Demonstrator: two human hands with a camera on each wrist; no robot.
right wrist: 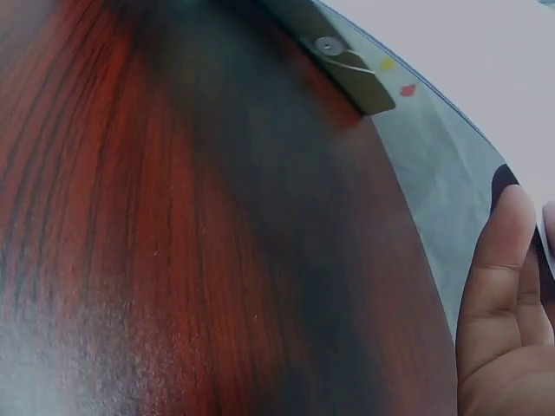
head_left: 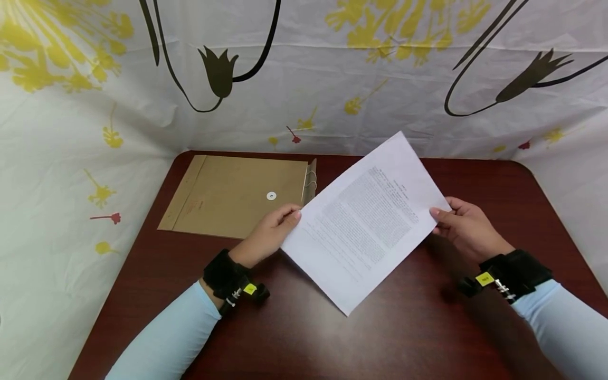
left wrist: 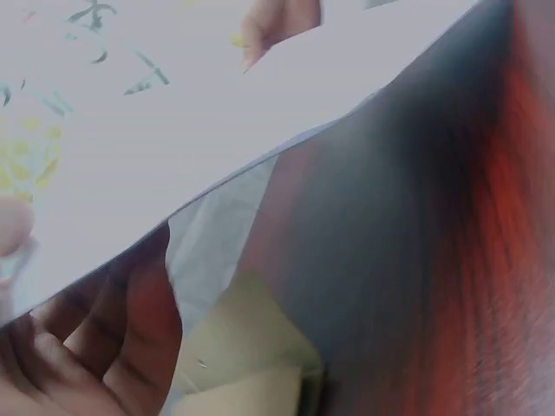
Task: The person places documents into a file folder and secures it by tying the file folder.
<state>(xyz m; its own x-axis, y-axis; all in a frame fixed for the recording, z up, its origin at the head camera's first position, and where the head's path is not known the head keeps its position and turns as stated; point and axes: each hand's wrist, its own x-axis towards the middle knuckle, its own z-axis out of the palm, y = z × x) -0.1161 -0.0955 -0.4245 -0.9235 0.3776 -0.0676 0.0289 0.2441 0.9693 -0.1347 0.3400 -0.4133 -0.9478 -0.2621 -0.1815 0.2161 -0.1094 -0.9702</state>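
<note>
A white stack of printed paper (head_left: 361,221) is held up tilted above the table, its text side facing the head camera. My left hand (head_left: 273,232) pinches its left edge, thumb on top and fingers beneath. On the opposite edge my right hand (head_left: 467,227) pinches it the same way. Seen from the left wrist, the left fingers (left wrist: 130,329) lie under the sheets. In the right wrist view the right fingers (right wrist: 503,286) rest at the paper's edge (right wrist: 486,104). Behind the left hand lies a brown document folder (head_left: 237,195) with a white button and string, its flap at the right.
The dark red wooden table (head_left: 404,327) extends under both arms. A white curtain (head_left: 304,79) with yellow and dark flower prints hangs behind it and along both sides. Each wrist wears a black strap with a small camera.
</note>
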